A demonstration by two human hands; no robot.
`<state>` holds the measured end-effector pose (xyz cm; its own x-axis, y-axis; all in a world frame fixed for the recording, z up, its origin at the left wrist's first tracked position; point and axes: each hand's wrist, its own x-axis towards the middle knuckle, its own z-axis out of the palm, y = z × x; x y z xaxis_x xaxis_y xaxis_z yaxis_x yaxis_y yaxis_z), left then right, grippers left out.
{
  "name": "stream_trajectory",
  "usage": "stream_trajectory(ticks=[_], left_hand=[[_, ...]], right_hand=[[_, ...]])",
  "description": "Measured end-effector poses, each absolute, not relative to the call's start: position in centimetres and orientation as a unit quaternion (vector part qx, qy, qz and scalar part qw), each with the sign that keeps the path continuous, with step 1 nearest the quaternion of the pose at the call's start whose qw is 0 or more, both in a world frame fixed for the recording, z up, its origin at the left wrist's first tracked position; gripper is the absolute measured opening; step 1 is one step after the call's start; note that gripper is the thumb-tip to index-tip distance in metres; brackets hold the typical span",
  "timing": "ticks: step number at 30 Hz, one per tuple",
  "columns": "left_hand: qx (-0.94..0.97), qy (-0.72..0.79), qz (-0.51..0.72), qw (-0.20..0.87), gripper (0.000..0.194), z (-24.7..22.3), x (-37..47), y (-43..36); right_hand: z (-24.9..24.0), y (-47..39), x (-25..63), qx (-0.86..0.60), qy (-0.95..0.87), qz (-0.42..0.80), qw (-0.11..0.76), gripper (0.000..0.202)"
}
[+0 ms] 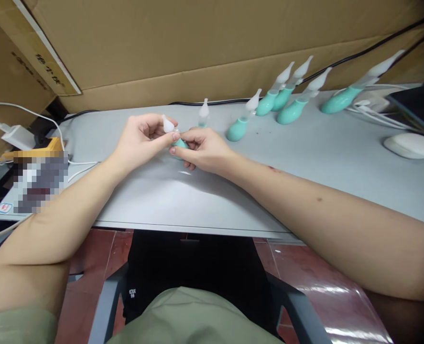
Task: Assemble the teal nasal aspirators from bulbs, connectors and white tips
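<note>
Both my hands are closed on one teal bulb aspirator with a white pointed tip, held just above the desk. My left hand pinches it near the clear neck, below the white tip. Around the teal bulb curl the fingers of my right hand, covering much of it. Right behind that hand stands another aspirator, its lower part hidden. A further aspirator leans to the right on the desk, and several more of the same kind stand farther right.
Cardboard walls the back of the grey desk. A white mouse and bundled white cables lie at the right. On the left are a white charger, a yellow object and a blurred-out item.
</note>
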<state>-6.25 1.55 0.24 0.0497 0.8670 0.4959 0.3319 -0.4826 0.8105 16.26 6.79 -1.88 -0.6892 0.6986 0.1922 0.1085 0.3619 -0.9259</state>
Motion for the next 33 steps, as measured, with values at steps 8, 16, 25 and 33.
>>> stream_trajectory(ticks=[8, 16, 25, 33], left_hand=[[0.644, 0.417, 0.537, 0.351, 0.069, 0.3, -6.3, 2.0], [0.616, 0.419, 0.522, 0.415, 0.066, 0.3, -6.7, 2.2], [0.617, 0.420, 0.504, 0.435, 0.066, 0.2, -7.2, 2.3], [0.633, 0.425, 0.472, 0.443, 0.070, 0.0, -7.5, 2.5]], right_hand=[[-1.9, 7.6, 16.8, -0.234, -0.790, 0.493, 0.280, 0.037], [-1.9, 7.9, 16.8, -0.239, -0.813, 0.466, 0.256, 0.048], [-1.8, 8.0, 16.8, -0.236, -0.826, 0.443, 0.258, 0.049], [-2.3, 8.3, 17.0, -0.219, -0.839, 0.432, 0.247, 0.054]])
